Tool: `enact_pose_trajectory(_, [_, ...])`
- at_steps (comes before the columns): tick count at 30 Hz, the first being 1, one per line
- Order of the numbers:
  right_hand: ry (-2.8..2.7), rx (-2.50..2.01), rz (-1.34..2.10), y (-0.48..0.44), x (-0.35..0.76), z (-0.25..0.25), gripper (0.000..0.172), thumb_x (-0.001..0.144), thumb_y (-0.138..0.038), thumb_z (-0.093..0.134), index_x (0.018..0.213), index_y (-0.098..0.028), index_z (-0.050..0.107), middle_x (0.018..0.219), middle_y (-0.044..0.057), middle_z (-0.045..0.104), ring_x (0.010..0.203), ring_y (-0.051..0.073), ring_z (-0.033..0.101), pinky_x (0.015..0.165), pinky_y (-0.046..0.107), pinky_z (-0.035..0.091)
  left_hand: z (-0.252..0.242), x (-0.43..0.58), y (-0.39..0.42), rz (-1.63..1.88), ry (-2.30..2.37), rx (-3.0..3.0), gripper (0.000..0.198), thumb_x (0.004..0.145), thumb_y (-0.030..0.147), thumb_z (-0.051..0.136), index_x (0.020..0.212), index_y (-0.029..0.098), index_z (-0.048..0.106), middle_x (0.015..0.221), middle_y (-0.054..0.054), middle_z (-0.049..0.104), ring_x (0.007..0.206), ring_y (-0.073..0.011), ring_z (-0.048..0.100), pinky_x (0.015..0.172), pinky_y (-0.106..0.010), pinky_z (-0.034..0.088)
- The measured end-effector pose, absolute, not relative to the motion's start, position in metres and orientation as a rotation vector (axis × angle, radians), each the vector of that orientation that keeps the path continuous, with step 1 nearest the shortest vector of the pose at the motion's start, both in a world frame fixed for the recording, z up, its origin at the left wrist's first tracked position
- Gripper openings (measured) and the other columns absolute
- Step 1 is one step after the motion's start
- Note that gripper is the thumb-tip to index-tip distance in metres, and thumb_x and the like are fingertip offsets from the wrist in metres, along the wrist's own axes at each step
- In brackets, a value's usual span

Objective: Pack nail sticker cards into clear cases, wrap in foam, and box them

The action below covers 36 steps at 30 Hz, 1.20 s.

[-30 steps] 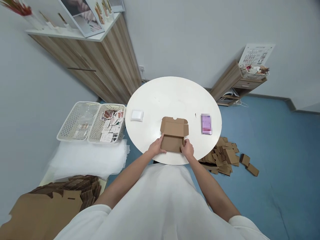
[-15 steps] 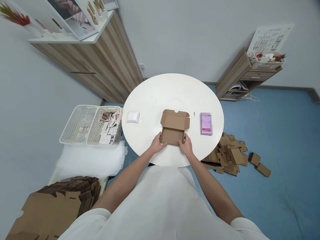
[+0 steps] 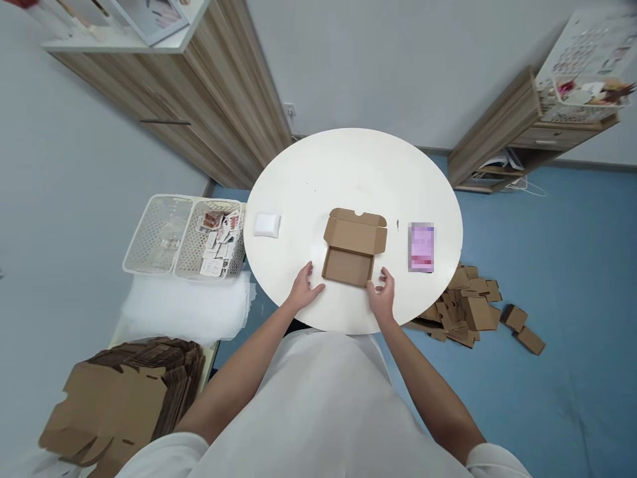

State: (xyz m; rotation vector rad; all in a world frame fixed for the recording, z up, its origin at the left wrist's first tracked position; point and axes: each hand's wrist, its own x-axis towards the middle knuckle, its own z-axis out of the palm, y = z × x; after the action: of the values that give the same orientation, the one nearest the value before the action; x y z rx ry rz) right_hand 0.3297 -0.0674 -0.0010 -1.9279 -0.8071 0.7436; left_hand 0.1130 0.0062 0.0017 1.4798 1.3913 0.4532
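An open brown cardboard box (image 3: 349,265) lies on the round white table (image 3: 348,159), its lid raised away from me and its tray bare inside. My left hand (image 3: 304,287) is just off the box's left side, thumb and fingers apart, holding nothing. At the box's near right corner is my right hand (image 3: 382,292), fingers apart and slightly curled, with the thumb close to the cardboard. A small white packet (image 3: 267,224) rests on the table's left part. On the right lies a pink and purple item (image 3: 422,247), blurred by pixelation.
Two white baskets (image 3: 184,236), one with cards and sachets, stand left of the table. White sheets (image 3: 189,305) and stacked flat cardboard (image 3: 114,405) are nearer me. Cardboard pieces (image 3: 468,305) lie on the floor at right. Wooden cabinets (image 3: 219,99) stand behind.
My left hand has let go of the box and moved left. My right hand has loosened and opened beside the box's right corner. The camera view has shifted slightly.
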Motion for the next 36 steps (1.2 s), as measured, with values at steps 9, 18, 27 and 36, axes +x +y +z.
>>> enact_pose_trajectory(9, [-0.936, -1.683, 0.711, -0.03, 0.276, 0.065, 0.049, 0.074, -0.024, 0.046, 0.122, -0.026, 0.034, 0.117, 0.009, 0.041, 0.091, 0.016, 0.05, 0.075, 0.034, 0.045, 0.005, 0.021, 0.048, 0.781, 1.843, 1.479, 0.028, 0.071, 0.02, 0.051, 0.098, 0.017, 0.056, 0.098, -0.008, 0.055, 0.089, -0.0178, 0.055, 0.071, -0.031, 0.049])
enact_pose_trajectory(18, [-1.008, -1.84, 1.379, 0.067, 0.166, 0.036, 0.043, 0.068, -0.038, 0.055, 0.109, -0.028, 0.047, 0.12, 0.005, 0.042, 0.102, 0.019, 0.045, 0.079, 0.033, 0.043, 0.004, -0.01, 0.121, 0.923, 1.727, 1.401, 0.03, 0.071, 0.016, 0.05, 0.1, 0.019, 0.055, 0.105, -0.007, 0.051, 0.095, -0.0168, 0.052, 0.078, -0.029, 0.047])
enact_pose_trajectory(27, [-0.715, -1.901, 1.305, 0.155, 0.131, 0.003, 0.032, 0.065, -0.041, 0.055, 0.089, -0.023, 0.046, 0.104, 0.002, 0.049, 0.087, 0.014, 0.05, 0.073, 0.028, 0.042, -0.007, -0.006, 0.176, 0.829, 1.656, 1.303, 0.053, 0.065, 0.008, 0.05, 0.118, 0.016, 0.045, 0.119, -0.01, 0.043, 0.116, -0.0222, 0.039, 0.1, -0.035, 0.03])
enact_pose_trajectory(36, [-0.801, -1.984, 1.167, 0.16, 0.111, -0.011, 0.028, 0.062, -0.028, 0.053, 0.087, -0.02, 0.046, 0.09, 0.002, 0.052, 0.074, 0.012, 0.049, 0.071, 0.027, 0.041, -0.029, -0.009, 0.171, 0.801, 1.589, 1.157, 0.046, 0.065, 0.007, 0.048, 0.11, 0.014, 0.051, 0.106, -0.009, 0.056, 0.096, -0.0194, 0.054, 0.087, -0.035, 0.042])
